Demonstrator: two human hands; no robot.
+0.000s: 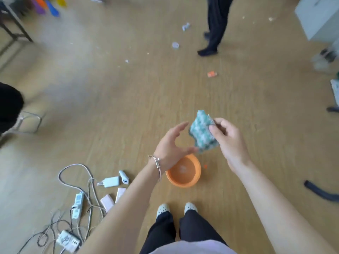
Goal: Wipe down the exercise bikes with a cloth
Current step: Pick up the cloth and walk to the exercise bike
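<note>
A green and white patterned cloth (201, 133) hangs bunched in the air in front of me. My right hand (227, 140) pinches its upper right edge between thumb and fingers. My left hand (172, 145) is just left of the cloth, fingers spread and relaxed, its thumb tip near the cloth's lower corner. Directly below the hands an orange bowl (194, 177) stands on the wooden floor, just ahead of my feet. No exercise bike shows in this view.
Chargers, a power strip and tangled cables (78, 200) lie on the floor at lower left. Another person's dark legs (214, 28) stand ahead. Paper scraps (175, 45) litter the floor. A chair (27, 121) is at left, a white cabinet (319, 15) at upper right.
</note>
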